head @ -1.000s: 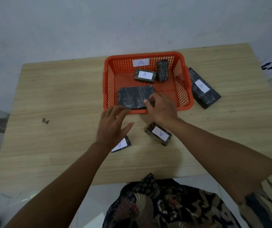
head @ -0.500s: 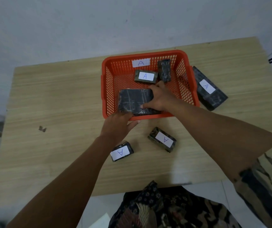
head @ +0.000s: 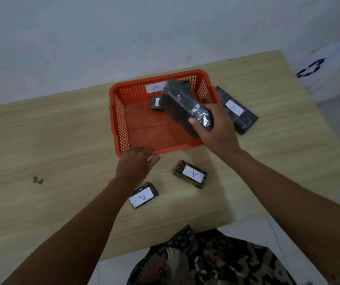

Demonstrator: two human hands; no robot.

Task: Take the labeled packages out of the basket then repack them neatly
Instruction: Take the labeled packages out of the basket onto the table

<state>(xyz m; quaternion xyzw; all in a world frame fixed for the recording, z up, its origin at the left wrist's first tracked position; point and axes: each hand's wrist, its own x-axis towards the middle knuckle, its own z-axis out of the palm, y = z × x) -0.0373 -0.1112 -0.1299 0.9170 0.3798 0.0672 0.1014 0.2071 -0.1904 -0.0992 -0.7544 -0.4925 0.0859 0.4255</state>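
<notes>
An orange mesh basket (head: 121, 112) with an "A" label stands on the wooden table. My right hand (head: 216, 130) grips a large dark wrapped package (head: 182, 103), tilted up above the basket's right half. My left hand (head: 135, 163) rests on the basket's near rim, fingers spread. A small labeled package (head: 154, 102) lies at the basket's back, partly hidden, with another dark package (head: 185, 84) peeking out behind the lifted one. On the table lie a long package (head: 236, 109) to the right of the basket and two small packages (head: 190, 174), (head: 143, 196) in front of it.
The wooden table (head: 52, 140) stands against a pale wall. A small dark scrap (head: 38, 180) lies at its left. A white bag with a black symbol (head: 319, 70) sits beyond the right edge. Patterned clothing shows below the near table edge.
My right hand has lifted the large dark package off the basket floor and tilted it upward to the right. My left hand has moved to the basket's near rim.
</notes>
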